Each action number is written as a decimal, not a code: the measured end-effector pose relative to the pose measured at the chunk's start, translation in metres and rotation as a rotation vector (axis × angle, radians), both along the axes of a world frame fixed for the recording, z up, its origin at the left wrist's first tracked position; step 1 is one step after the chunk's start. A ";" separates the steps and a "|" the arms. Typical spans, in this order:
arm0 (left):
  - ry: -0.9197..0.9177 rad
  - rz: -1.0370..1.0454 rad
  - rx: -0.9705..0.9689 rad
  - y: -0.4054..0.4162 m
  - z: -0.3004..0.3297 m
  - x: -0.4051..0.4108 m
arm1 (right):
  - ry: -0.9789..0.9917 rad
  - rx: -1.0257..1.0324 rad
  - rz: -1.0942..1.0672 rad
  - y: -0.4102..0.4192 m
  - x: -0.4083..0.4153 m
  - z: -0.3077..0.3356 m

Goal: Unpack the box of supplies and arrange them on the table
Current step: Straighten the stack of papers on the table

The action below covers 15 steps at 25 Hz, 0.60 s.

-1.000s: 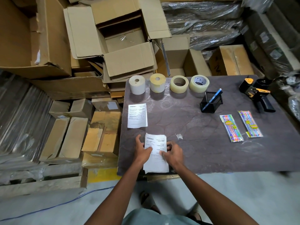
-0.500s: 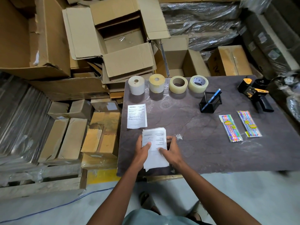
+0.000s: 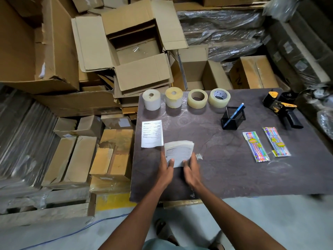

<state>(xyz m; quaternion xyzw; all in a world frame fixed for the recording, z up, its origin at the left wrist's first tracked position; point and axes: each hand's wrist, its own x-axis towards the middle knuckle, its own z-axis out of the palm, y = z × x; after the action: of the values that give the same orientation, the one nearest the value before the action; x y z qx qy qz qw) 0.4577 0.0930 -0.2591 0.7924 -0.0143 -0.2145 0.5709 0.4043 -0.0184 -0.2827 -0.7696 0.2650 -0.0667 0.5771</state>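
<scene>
Flattened and open cartons [image 3: 129, 56] were heaped to the left and behind the dark surface [image 3: 225, 174]. Along its far edge stood four rolls in a row: a white roll [image 3: 151, 99], a yellowish roll [image 3: 173, 97], then two clear tape rolls [image 3: 197, 98] [image 3: 219, 97]. Below the white roll, a printed sheet [image 3: 152, 133] lay flat near the left edge. Just right of it, touching its near corner, a stack of papers [image 3: 179, 152] was lifted at a tilt. The left hand [image 3: 166, 171] gripped the stack's near left corner, thumb on top. The right hand [image 3: 191, 168] was at the stack's near right edge, blurred; I could not tell whether its fingers held the paper. Farther right, a black mesh holder [image 3: 233, 120] carried a blue pen [image 3: 236, 112] leaning inside it. Nearer, two packets of coloured pencils [image 3: 255, 146] [image 3: 276, 141] lay side by side, apart from each other. At the far right corner sat a black-and-yellow tape gun [image 3: 282, 107].
</scene>
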 end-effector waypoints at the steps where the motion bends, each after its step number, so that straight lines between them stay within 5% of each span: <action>1: 0.014 0.006 0.008 0.001 -0.004 0.001 | 0.005 -0.004 0.011 -0.001 0.000 -0.001; 9: 0.148 -0.016 -0.289 0.012 0.025 0.013 | -0.023 -0.020 0.011 -0.018 0.010 0.048; 15: 0.478 0.144 -0.616 0.010 0.049 0.001 | -0.046 0.245 -0.017 -0.020 -0.001 0.070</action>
<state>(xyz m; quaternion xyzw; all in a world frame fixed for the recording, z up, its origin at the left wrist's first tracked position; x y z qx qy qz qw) 0.4586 0.1031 -0.2097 0.5106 0.1108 -0.3380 0.7828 0.4034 -0.0380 -0.2131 -0.6893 0.2643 -0.0563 0.6722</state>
